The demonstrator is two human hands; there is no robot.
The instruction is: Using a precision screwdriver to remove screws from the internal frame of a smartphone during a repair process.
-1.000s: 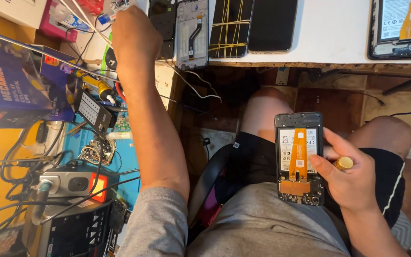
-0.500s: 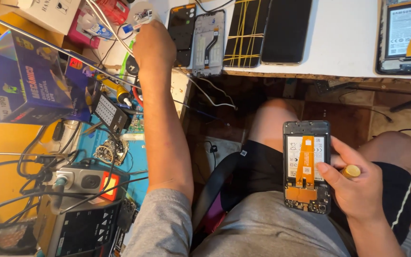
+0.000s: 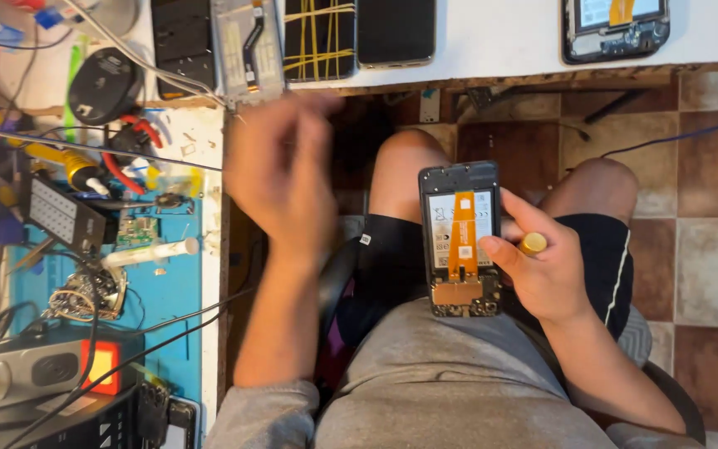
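Right hand (image 3: 546, 278) gripped an opened phone (image 3: 460, 239), back cover off, upright over the lap. Thumb lay across the phone's right edge near the flat orange ribbon cable (image 3: 462, 237); remaining fingers curled behind the body, so closed around it. A small round yellow-capped item (image 3: 533, 243) sat tucked between thumb and index of the same hand.

Left hand (image 3: 280, 179) was motion-blurred, in mid-air just off the bench edge; fingers looked loosely bent, how far open could not be told, nothing visibly held or touched.

Versus half a second ago: the left hand had pulled back from the far bench, where it was stretched out by the phone parts, toward the body. The right hand's grip on the phone was unchanged, phone in the same place over the thighs.

Materials: phone interior showed a white battery label, a gold-brown board at the bottom, a dark plastic frame. White bench top (image 3: 508, 37) carried a phone bound with yellow rubber bands (image 3: 319, 37), a glossy black phone (image 3: 395, 32) beside it, and another opened phone (image 3: 617, 25) further right. Blue work mat (image 3: 164, 291) at left held a white syringe (image 3: 149, 252), loose wires, a small green circuit board (image 3: 136, 230). Floor was worn brown and beige tile.
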